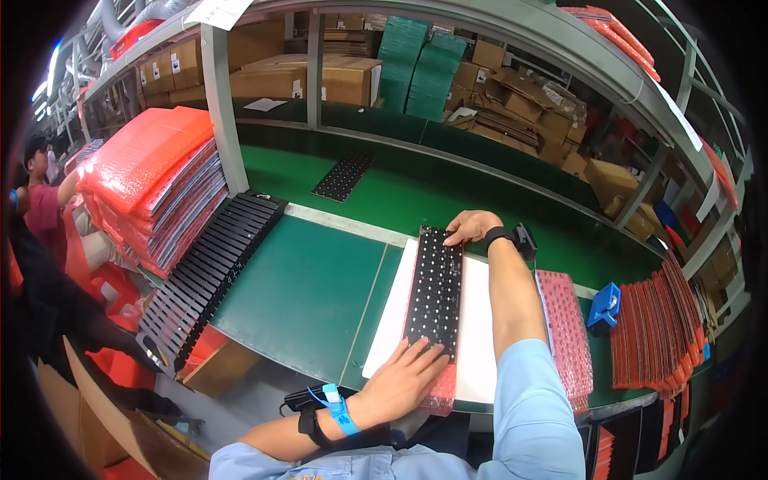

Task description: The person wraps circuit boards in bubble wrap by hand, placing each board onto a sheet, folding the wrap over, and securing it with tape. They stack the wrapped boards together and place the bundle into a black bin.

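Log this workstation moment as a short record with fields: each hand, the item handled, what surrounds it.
left hand: left hand flat on near end of black board
right hand: right hand on far end of the board
item: black board with rows of dots, lying on a red bubble bag over a white sheet
right side: red bubble bags, blue tape dispenser
left side: row of black boards, stacked red bags

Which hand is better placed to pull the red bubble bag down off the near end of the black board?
Left, probably. The left hand already lies flat on the near end of the black board, right by the red bubble bag. The right hand is at the far end.
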{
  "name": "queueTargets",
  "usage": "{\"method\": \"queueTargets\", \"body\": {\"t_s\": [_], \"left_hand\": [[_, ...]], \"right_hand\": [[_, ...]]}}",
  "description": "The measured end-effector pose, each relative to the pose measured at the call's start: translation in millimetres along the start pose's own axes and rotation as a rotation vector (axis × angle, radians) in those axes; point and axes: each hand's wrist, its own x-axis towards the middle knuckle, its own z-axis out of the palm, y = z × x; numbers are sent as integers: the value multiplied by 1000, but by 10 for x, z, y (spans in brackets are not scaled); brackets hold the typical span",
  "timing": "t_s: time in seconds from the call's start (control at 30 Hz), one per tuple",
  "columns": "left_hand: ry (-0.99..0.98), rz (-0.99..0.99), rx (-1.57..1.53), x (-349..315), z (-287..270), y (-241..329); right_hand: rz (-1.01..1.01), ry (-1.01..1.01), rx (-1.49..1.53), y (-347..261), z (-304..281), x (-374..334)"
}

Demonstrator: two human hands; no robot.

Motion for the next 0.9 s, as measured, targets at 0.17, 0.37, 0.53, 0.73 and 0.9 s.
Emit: {"method": "queueTargets", "body": {"t_s": [0.17,0.37,0.53,0.73,0.9], "left_hand": [[3,6,24,59,18,61],[-7,31,-10,69,67,156],[-21,71,-41,-124,66,168],[13,240,-326,-476,122,332],[118,239,-451,-505,145,265]], "right_hand": [[-304,202,-131,70,-397,-146],[-621,989,-195,-418,-830,-1598],[-877,1117,-367,-413,719,-2389],[-727,768,-294,143,2032,-2573],[-686,672,-175,182,2155,-2540]]}}
